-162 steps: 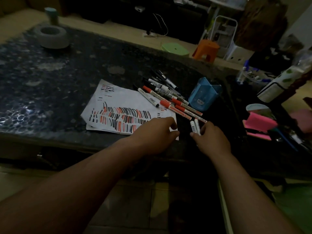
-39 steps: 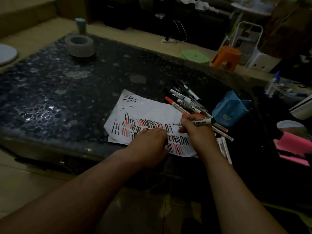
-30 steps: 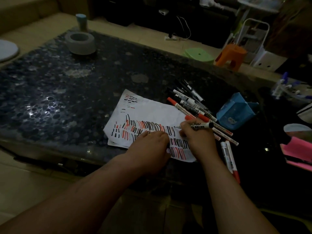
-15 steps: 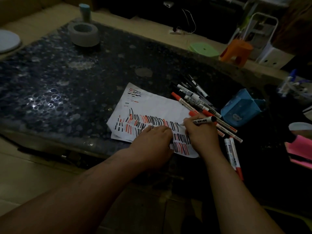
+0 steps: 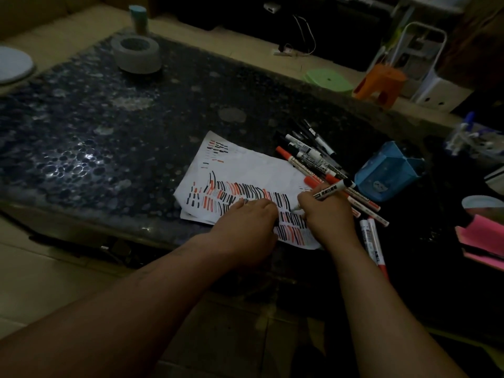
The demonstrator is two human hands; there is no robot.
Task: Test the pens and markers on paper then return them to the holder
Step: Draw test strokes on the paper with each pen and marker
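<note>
Marker (image 5: 331,190) pinched in right hand (image 5: 327,219) fingers, tip on paper (image 5: 245,170), left hand (image 5: 245,226) flat on it, label illegible

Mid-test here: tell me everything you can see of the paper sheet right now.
The paper is a white, slightly creased sheet lying flat near the table's front edge, another sheet's edge showing beneath it. Rows of short black and red strokes cover its near half; the far part is mostly blank. The left hand rests on it, and the right hand holds a marker tip to it.
</note>
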